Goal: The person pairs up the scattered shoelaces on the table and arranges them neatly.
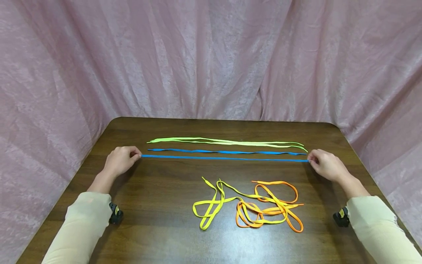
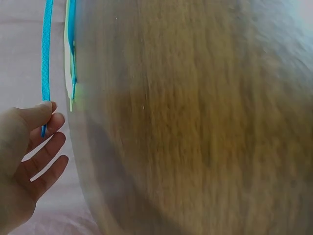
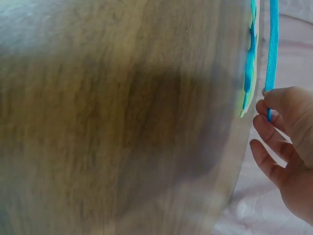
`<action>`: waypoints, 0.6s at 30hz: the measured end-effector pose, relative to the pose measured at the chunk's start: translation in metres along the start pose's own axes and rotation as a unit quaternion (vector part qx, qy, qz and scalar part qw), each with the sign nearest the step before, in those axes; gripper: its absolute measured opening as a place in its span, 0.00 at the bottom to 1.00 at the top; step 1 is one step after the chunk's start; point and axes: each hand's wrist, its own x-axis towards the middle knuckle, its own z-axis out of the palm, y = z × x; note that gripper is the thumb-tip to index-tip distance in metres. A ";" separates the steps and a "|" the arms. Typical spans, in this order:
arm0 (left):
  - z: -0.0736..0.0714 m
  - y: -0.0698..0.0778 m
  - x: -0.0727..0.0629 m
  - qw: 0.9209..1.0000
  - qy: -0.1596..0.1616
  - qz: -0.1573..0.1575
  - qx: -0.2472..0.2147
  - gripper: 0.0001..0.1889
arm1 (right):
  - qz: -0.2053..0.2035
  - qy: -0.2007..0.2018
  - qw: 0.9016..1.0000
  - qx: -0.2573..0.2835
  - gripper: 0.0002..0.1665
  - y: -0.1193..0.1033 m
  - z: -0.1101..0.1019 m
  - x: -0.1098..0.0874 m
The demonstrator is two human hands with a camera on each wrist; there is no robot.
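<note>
While the left grip [image 1: 121, 160] and right grip [image 1: 327, 164] pinch opposite ends of the taut blue lace [image 1: 224, 158] between them, step appears to be straightening — next move likely calls for lowering it evenly alongside the second blue lace [image 1: 230, 152], just beyond both grips.

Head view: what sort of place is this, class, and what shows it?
Probably a staged indoor recording spot: pink drapes hang behind a wooden table, and small black wrist-worn devices are in view.
</note>
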 end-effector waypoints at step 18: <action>0.016 0.001 0.025 0.998 -0.012 -0.064 -0.022 0.05 | 0.063 -0.040 0.997 0.001 0.03 0.010 0.009 0.017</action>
